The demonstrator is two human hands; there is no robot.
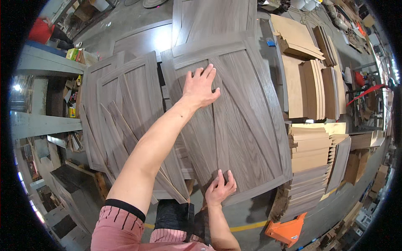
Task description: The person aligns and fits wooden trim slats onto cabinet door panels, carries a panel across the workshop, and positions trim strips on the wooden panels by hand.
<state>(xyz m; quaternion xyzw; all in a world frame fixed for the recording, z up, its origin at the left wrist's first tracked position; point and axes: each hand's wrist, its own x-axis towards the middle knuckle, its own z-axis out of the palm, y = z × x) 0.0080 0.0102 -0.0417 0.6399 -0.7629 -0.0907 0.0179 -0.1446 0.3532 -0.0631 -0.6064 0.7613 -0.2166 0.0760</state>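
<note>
A large grey wood-grain door panel with a raised border lies in front of me. A narrow wood-grain strip runs lengthwise down its middle, and a second strip slants across to the right. My left hand is open near the far end of the middle strip, its fingers spread over the panel. At the strip's near end is my right hand, with fingers stretched out on the wood and its thumb not clearly visible. Left of this panel, similar panels lie with loose thin strips across them.
Further panels lie beyond. Stacks of brown boards and grey strips stand at the right, above an orange pallet-jack part. Metal shelving holds scraps on the left. A person in red is at the far left.
</note>
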